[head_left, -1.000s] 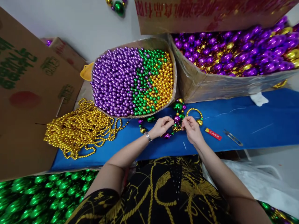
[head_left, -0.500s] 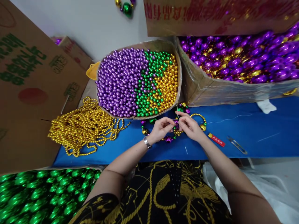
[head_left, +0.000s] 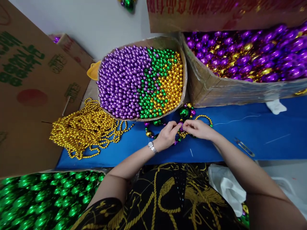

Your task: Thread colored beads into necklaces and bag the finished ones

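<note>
Snips (head_left: 246,149) just chilling on the blue tabletop (head_left: 275,127) right of the right grip (head_left: 200,129), crumpled white thing (head_left: 276,107) farther out. Way left of the left grip (head_left: 166,136) there's a big green-printed cardboard box (head_left: 33,127).

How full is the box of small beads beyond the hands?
Well filled: purple, green and gold beads hide the bottom of the box; some bare wall shows at the far side.

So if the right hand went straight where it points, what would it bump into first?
Most likely the person's bare left hand, almost tip to tip with it. A shiny purple bead shows between them; depth is unclear, so it might be met first or lie underneath.
</note>
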Motion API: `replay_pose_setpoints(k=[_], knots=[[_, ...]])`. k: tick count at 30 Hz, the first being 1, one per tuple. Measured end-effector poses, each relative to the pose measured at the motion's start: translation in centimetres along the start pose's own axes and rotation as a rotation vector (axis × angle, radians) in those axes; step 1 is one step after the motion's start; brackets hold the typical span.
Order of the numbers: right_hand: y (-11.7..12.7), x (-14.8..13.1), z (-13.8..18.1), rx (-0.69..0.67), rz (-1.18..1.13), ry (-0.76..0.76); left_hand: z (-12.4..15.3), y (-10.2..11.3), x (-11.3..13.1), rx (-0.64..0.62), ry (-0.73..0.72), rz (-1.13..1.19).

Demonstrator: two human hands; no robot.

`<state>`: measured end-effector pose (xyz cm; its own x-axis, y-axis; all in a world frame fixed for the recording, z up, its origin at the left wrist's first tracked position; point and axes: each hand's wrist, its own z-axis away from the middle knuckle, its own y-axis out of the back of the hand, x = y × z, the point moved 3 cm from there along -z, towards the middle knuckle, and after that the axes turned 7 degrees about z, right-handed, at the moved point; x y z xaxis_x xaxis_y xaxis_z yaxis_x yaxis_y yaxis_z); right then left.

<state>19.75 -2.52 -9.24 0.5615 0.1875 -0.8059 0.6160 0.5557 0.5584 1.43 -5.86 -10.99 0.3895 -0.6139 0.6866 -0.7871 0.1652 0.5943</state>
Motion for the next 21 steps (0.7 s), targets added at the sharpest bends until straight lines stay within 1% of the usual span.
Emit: replay_pose_setpoints(k=[3, 5, 7, 10, 13, 15, 16, 18, 19, 21], knots=[[-0.3, -0.2, -0.2, -0.160, -0.205, -0.034, -0.3, -0.2, -0.1, -0.001, -0.034, -0.002], [-0.3, -0.6, -0.4, -0.214, -0.272, -0.038, -0.7, -0.1, -0.1, -0.010, -0.026, 0.008], [-0.2, -0.9, -0.4, -0.230, -0.298, -0.036, -1.2, 0.0, -0.1, -0.025, 0.010, 0.036], [0.5, -0.8, -0.2, -0.203, -0.311, -0.037, -1.7, 0.8, 0.1, -0.044, 0.064, 0.142], [1.4, 0.0, 0.5, -0.095, -0.247, -0.023, -1.5, 2.3, 0.1, -0.030, 0.167, 0.317], [1.7, 0.8, 1.0, 0.054, -0.282, -0.064, -1.1, 3.2, -0.2, -0.009, 0.291, 0.532], [1.8, 1.2, 1.2, 0.145, -0.361, -0.100, -0.8, 3.4, -0.4, 0.011, 0.354, 0.674], [1.4, 1.6, 1.4, 0.307, -0.597, -0.164, -0.3, 3.2, -0.6, 0.059, 0.458, 0.967], [1.1, 1.7, 1.4, 0.356, -0.714, -0.176, -0.1, 2.8, -0.6, 0.079, 0.500, 1.090], [0.4, 1.4, 1.0, 0.392, -0.875, -0.162, 0.2, 1.9, -0.7, 0.094, 0.571, 1.246]])
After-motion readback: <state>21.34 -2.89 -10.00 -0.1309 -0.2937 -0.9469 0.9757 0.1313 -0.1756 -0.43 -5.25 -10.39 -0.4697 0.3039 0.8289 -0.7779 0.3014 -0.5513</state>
